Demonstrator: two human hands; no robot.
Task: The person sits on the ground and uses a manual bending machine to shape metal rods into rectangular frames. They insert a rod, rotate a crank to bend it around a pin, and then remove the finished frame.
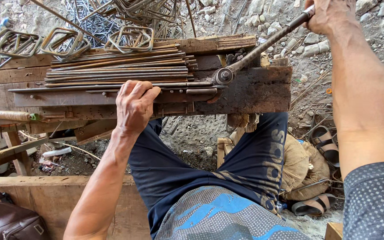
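My left hand (pixel 134 105) grips a thin steel rod (pixel 67 88) that lies along the front of a worn wooden bench (pixel 254 91). My right hand (pixel 330 15), at the top right, is closed around the end of a long metal lever (pixel 267 42). The lever slants down-left to a round pivot (pixel 223 76) fixed on the bench, where the rod's right end meets it. Behind my left hand a bundle of straight rusty rods (pixel 121 66) is stacked on the bench.
Bent square rod stirrups (pixel 132 39) lie in a heap at the back of the bench and on the gravel beyond. Sandals (pixel 325 144) and a burlap sack (pixel 301 166) are on the ground at right. A brown bag (pixel 10 220) sits at bottom left.
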